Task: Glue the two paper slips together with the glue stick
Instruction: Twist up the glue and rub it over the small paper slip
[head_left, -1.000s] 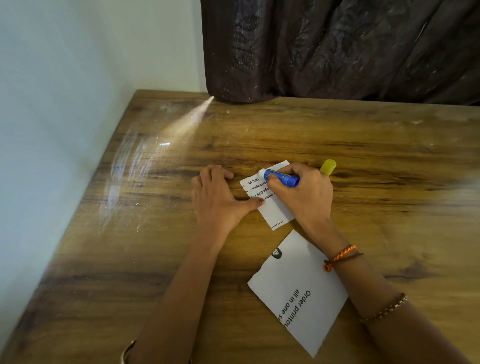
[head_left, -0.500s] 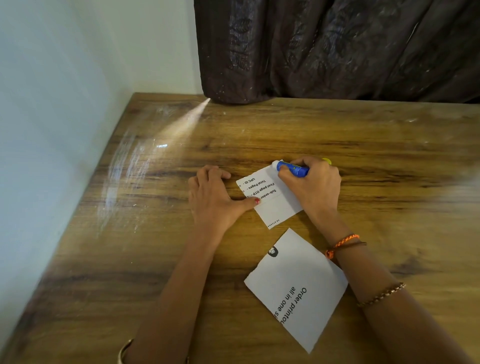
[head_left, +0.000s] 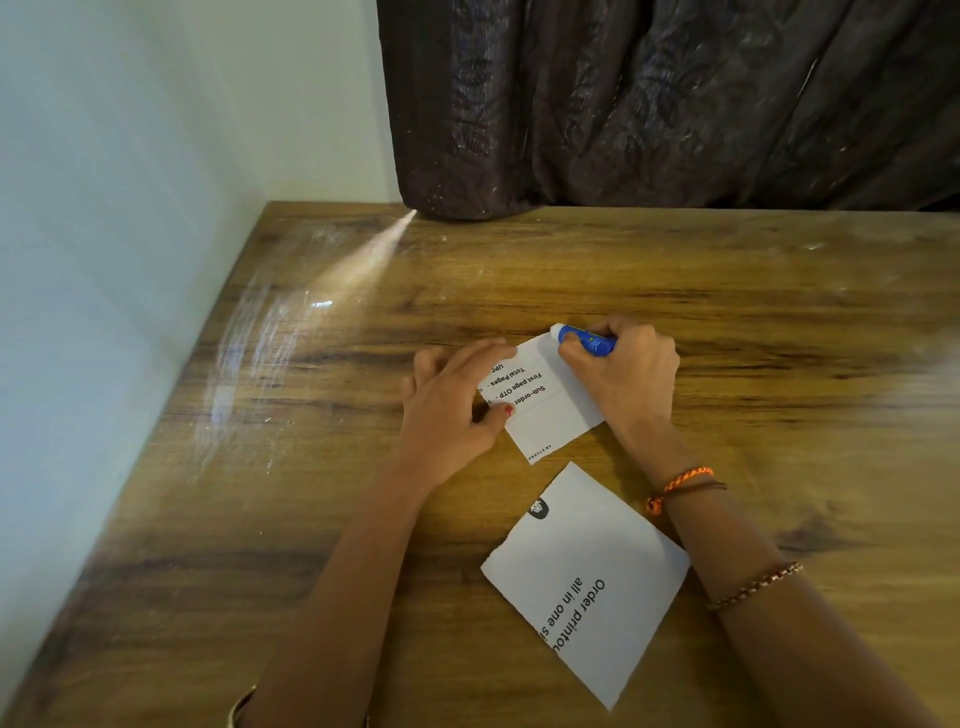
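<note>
While my left hand (head_left: 447, 410) presses the small slip (head_left: 545, 400) flat, I glue.
My right hand (head_left: 623, 374) grips the glue stick (head_left: 584, 340) at the slip's far corner; the large slip (head_left: 587, 577) lies nearer the table's (head_left: 779, 291) front edge.

You see a blue glue stick (head_left: 589, 342) with a white tip, two white slips (head_left: 553, 410) (head_left: 587, 577) printed in black, a brown wood-grain table (head_left: 727, 291), a dark brown patterned curtain (head_left: 649, 104), an orange wrist thread (head_left: 678, 486).
</note>
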